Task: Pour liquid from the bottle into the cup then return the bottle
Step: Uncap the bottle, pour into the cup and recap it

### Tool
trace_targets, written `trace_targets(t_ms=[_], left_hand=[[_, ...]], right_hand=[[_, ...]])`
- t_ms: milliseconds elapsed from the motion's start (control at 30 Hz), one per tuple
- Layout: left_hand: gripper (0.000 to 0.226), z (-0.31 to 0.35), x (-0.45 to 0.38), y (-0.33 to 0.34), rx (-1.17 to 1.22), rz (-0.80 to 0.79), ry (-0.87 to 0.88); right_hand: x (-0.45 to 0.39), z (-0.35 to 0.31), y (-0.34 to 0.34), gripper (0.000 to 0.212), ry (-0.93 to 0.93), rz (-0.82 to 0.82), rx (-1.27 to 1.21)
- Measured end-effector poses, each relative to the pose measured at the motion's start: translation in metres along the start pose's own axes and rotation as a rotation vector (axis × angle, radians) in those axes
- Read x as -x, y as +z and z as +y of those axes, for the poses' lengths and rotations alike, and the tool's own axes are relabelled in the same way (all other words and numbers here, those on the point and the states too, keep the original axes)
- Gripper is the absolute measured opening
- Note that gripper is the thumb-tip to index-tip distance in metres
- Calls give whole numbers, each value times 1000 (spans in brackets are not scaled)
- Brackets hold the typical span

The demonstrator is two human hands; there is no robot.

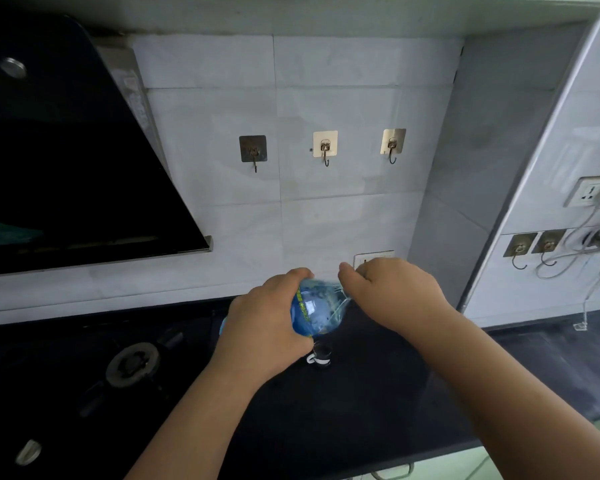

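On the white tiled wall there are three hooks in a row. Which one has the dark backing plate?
The leftmost hook, nearest the black range hood. Its plate is dark brown; the middle hook and right hook have pale plates.

You see the cup point(321, 355) on the counter point(378, 393); the bottle point(317, 308) hangs tilted just above the cup; the gas burner point(132, 363) lies left of the cup; three wall hooks point(325, 147) sit behind and above the cup.

One bottle point(317, 308), one cup point(321, 355), five wall hooks point(325, 147), two hands point(267, 327).
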State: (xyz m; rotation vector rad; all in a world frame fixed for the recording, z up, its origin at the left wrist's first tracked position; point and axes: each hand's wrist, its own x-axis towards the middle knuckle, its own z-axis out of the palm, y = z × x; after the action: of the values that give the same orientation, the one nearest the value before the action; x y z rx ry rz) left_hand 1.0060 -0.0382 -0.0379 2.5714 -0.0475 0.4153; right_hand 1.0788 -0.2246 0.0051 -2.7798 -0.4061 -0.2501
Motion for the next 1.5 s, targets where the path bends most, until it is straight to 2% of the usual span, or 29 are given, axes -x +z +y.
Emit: trace_targets(t_ms=[100,167,200,267,333,400,467,533,600,700,767,833,867,933,1000,1067,1200,1333,1433,1500], left_hand=[[81,-4,0,0,201,-101,-26],[83,-3,-1,2,239,-122,-17],[83,-1,-2,5,222,-111,-12],[84,3,-3,12,170,-82,-13],[84,5,-6,19,124,-74,-10],[83,4,-10,21,128,-77,-8],[85,1,-15,19,188,-120,-15],[87,3,-17,18,213,-161,7],[85,10,-18,21,129,-141,33],[81,22,-20,31,-19,-95,66],[80,28,-24,38,-49,-116,57],[81,33,-28,43,-12,-141,9],[80,35,-31,45,28,-149,-23],[79,38,-35,47,167,-124,-100],[81,40,-38,46,338,-43,-196],[84,43,-41,45,461,-10,-251],[91,59,-43,45,633,10,-260],[93,75,-33,47,706,14,-290],[96,79,-9,52,693,64,-339],[100,78,14,53,668,158,-407]], right_hand=[[4,8,5,55,-303,268,2],[8,10,10,51,-340,386,-20],[8,10,10,51,-268,377,-27],[7,8,8,51,-73,260,10],[2,14,7,50,7,165,77],[-1,20,4,52,-56,153,28],[-1,30,10,51,-277,261,-34],[0,40,18,44,-412,352,-112],[-2,43,23,44,-317,382,-108],[-3,44,16,50,-37,186,15],[-7,51,9,52,2,82,51],[-11,62,9,59,-35,48,-9],[-13,70,11,64,-63,27,-112],[-17,86,15,65,-70,-71,-551],[-22,102,27,47,-43,-233,-915],[-25,115,35,21,-93,-369,-1012],[-30,121,39,67,-294,-691,-1158],[-38,112,36,87,-425,-633,-1051],[-37,106,37,84,-488,-613,-962],[-32,99,42,79,-538,-606,-935]])
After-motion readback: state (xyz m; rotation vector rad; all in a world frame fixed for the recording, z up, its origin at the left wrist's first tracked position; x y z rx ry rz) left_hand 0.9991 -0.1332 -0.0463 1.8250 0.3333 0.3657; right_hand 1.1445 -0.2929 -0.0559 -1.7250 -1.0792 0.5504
